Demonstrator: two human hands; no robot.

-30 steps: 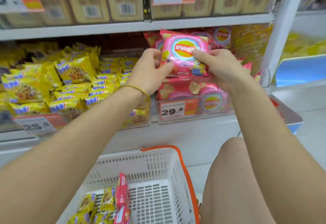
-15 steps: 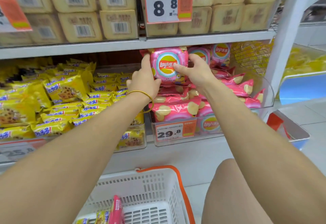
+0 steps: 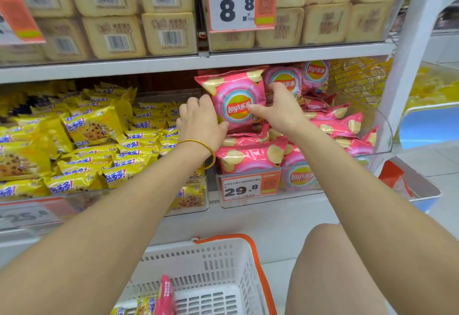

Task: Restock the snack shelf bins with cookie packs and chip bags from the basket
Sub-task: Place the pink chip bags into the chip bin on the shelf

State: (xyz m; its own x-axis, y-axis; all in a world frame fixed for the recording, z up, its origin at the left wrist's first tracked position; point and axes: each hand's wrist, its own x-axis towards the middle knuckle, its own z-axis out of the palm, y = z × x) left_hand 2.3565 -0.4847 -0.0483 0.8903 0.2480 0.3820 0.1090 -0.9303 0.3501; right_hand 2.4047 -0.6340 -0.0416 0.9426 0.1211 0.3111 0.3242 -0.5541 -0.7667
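A pink chip bag (image 3: 236, 98) stands upright over the clear chip bin (image 3: 382, 138), which is full of like bags. My left hand (image 3: 198, 122) grips its left edge and my right hand (image 3: 278, 108) grips its right side, thumb across the front. To the left lies the cookie bin with several yellow cookie packs (image 3: 92, 126). Below, the white basket (image 3: 223, 260) with an orange handle holds a pink chip bag (image 3: 166, 295) and a few yellow cookie packs (image 3: 142, 311).
The shelf above (image 3: 173, 62) carries clear bins of beige boxed snacks and an 8.8 price tag (image 3: 241, 4). A 29.8 tag (image 3: 248, 188) fronts the chip bin. A white upright post (image 3: 409, 49) stands right. My bare knee (image 3: 330, 265) is beside the basket.
Both hands have carried the chip bag from in front of the shelf deeper into the chip bin and set it more upright. The view has moved closer to the shelf.
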